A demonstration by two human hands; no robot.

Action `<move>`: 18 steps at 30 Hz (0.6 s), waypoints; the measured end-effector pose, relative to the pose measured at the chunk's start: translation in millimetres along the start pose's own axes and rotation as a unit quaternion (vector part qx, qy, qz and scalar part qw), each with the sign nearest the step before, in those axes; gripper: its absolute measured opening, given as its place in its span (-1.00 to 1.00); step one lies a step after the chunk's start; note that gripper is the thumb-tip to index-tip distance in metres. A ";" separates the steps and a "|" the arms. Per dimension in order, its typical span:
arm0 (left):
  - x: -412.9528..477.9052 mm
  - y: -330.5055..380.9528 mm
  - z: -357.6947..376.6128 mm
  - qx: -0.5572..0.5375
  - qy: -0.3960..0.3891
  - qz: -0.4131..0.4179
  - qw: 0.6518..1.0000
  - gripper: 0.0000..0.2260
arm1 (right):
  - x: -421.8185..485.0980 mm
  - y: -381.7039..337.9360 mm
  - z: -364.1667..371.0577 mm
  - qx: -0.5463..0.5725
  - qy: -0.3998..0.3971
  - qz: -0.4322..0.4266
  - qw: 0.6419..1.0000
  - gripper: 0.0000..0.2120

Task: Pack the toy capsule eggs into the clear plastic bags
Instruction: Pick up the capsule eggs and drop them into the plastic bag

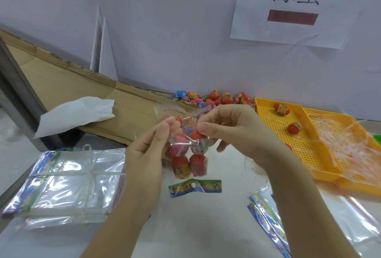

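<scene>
left hand (144, 154) fingers pinch clear bag (186, 143), packed eggs (180, 165) inside, above tabletop (198, 222) | right hand (233, 127) fingers pinch bag top | loose eggs (214, 97) behind at wall | yellow tray (296, 148) right | bag bundle (68, 181) left

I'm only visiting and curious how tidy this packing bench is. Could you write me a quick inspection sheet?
Surface: white table, flattened cardboard along its back left.
Job's things: clear bag with several capsule eggs inside, held above the table; loose egg pile by the wall; stray eggs in the yellow tray; tied bundle of empty bags left, loose bags right.
Clutter: white crumpled sheet on the cardboard; shredded strips in a second tray.
Grippers: left hand and right hand both pinch the bag.
Cables: nothing seen.
Surroundings: pale wall, paper sign with characters.
</scene>
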State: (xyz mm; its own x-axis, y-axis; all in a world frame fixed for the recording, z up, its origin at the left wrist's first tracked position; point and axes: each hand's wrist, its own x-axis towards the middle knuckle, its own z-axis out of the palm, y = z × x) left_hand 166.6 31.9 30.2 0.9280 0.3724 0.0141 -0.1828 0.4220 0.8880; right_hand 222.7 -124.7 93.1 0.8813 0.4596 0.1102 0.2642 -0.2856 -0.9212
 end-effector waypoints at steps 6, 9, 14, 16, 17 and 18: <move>-0.1 1.9 2.6 -0.081 0.011 0.009 0.997 -0.77 | 2.4 0.4 2.7 0.032 0.008 0.043 0.999 -0.88; -1.0 1.8 2.6 -0.082 0.003 0.009 0.997 -0.79 | 2.7 2.6 2.9 0.009 0.029 0.069 0.997 -0.89; -2.2 -4.3 0.2 0.005 0.014 0.052 0.999 -0.71 | 3.2 6.5 20.4 -0.179 0.268 -0.091 0.942 -0.81; -3.9 -6.5 0.6 0.047 0.007 0.088 0.995 -0.66 | 0.7 2.2 26.1 -0.274 0.285 -0.236 0.887 -0.90; -4.7 -7.5 0.8 0.059 0.004 0.105 0.993 -0.67 | -0.9 1.9 29.2 -0.307 0.255 -0.273 0.876 -0.93; -5.5 -8.7 0.8 0.070 -0.001 0.123 0.990 -0.70 | -1.7 1.6 31.8 -0.322 0.223 -0.280 0.877 -0.92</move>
State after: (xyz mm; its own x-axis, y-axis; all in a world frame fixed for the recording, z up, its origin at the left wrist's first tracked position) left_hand 163.3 25.5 22.8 0.8616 0.4482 0.2381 -0.3562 0.1999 0.9128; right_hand 209.2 -99.2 79.6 0.5710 0.3458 0.7445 0.7437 -0.6020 -0.2908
